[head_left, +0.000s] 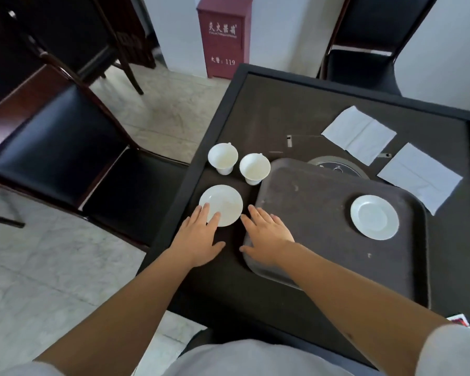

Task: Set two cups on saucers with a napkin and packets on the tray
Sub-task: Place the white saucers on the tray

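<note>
Pale marbled floor tiles fill the left of the frame, and a dark square table (255, 115) with a raised rim takes up the right half. On it lies a dark brown tray (323, 202), right of centre, with 1 white saucer (374, 217) resting on its right part. A second saucer (221, 205) lies on the bare table just left of the tray. Above that second saucer stand 2 white cups: the left cup (222, 157) nearer the table edge, the right cup (254, 168) close against the tray's upper left corner. Both are upright and apart from each other.

At the upper right of the table lie 2 white napkins, the upper napkin (359, 134) and the lower napkin (419, 177), each unfolded flat and apart from the tray. Red and white packets (459, 320) peek in at the lower right edge of the frame, mostly cut off.

At centre frame, the left hand (198, 237) is spread flat, palm down, its fingertips (205, 208) lying over the near rim of the second saucer. The right hand (267, 237) is likewise spread flat with straight fingers, lying over the tray's left edge; neither hand grips anything.

Black-seated chairs (52, 147) stand at the left and top of the frame, and a red cabinet (223, 36) with white lettering stands against the white wall at top centre.
</note>
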Motion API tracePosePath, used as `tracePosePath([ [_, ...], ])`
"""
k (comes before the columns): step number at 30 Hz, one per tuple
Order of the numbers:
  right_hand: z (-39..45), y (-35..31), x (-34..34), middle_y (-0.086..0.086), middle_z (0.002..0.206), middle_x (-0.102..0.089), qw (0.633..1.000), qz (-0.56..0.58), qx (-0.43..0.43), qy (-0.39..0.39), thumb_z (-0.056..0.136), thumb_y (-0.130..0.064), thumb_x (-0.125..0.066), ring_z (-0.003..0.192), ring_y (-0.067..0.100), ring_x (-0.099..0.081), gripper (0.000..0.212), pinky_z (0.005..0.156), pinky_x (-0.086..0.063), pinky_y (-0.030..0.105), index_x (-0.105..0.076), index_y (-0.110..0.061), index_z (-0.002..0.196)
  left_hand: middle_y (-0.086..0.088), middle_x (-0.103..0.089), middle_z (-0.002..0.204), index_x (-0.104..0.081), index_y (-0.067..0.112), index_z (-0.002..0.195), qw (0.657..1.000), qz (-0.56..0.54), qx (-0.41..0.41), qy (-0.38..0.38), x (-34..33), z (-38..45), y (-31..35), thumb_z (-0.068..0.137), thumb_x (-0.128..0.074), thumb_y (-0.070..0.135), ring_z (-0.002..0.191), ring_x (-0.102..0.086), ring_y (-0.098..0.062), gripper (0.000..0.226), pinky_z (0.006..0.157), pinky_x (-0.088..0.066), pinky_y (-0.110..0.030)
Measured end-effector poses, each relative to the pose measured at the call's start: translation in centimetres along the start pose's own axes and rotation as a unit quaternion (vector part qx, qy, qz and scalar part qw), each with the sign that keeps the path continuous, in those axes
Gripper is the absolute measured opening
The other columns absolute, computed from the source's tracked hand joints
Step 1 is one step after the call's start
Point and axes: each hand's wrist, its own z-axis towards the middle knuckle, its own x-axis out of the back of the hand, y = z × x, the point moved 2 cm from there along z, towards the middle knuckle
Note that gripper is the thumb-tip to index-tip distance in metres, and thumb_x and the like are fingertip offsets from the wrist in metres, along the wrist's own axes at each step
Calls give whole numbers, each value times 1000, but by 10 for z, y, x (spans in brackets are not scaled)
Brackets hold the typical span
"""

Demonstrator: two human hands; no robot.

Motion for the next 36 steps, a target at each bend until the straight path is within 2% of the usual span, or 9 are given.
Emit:
tracePosePath([
  [5, 35, -18, -4, 7, 163, 12, 999, -44, -13, -18, 90, -62, -46, 149, 27, 5, 89, 118, -8, 49, 4, -26, 154, -11, 0, 166, -12, 24, 156, 1000, -24, -6, -12, -2, 25, -21, 93, -50, 58, 152, -1, -32, 81, 118, -20, -50],
  [10, 68, -21, -15, 9, 161, 20, 997, -24, -57, -45, 85, -71, -44, 149, 29, 10, 97, 118, -4, 52, 11, -27, 152, -12, 2, 165, -14, 24, 154, 999, -17, -32, -40, -7, 53, -40, 90, -62, 50, 151, -2, -33, 85, 116, -25, -50],
  [16, 92, -17, -21, 11, 161, 18, 998, -12, -57, -27, 83, -73, -45, 149, 31, 8, 95, 117, 0, 52, 10, -35, 150, -13, 9, 164, -16, 30, 151, 995, -25, -83, -56, -17, 76, -53, 81, -74, 49, 151, 4, -36, 93, 114, -29, -52],
  [19, 97, -13, -24, 12, 161, 18, 998, -10, -61, -19, 85, -72, -41, 149, 31, 7, 91, 117, 3, 49, 12, -37, 150, -15, 12, 163, -15, 30, 153, 993, -41, -105, -38, -20, 81, -57, 80, -76, 48, 151, 4, -36, 97, 112, -33, -53],
  [23, 98, -11, -29, 14, 161, 15, 998, -22, -55, 4, 85, -75, -36, 149, 30, 4, 90, 117, 1, 47, 15, -37, 149, -20, 9, 163, -15, 27, 154, 989, -52, -135, -19, -19, 87, -59, 82, -74, 46, 151, 4, -38, 95, 113, -30, -52],
  [28, 100, -12, -27, 14, 162, 7, 998, -18, -54, 15, 86, -72, -42, 149, 30, 1, 90, 118, 1, 44, 9, -35, 150, -21, 10, 163, -14, 24, 156, 988, -50, -142, -25, -20, 88, -60, 85, -72, 44, 151, 3, -38, 94, 116, -25, -50],
  [36, 95, -19, -14, 23, 159, 6, 999, 6, -29, -23, 89, -59, -53, 146, 36, -9, 87, 118, -3, 45, -7, -25, 154, -26, 7, 161, -15, 23, 156, 991, -17, -130, -28, -13, 76, -53, 88, -67, 47, 147, -6, -42, 89, 116, -23, -52],
])
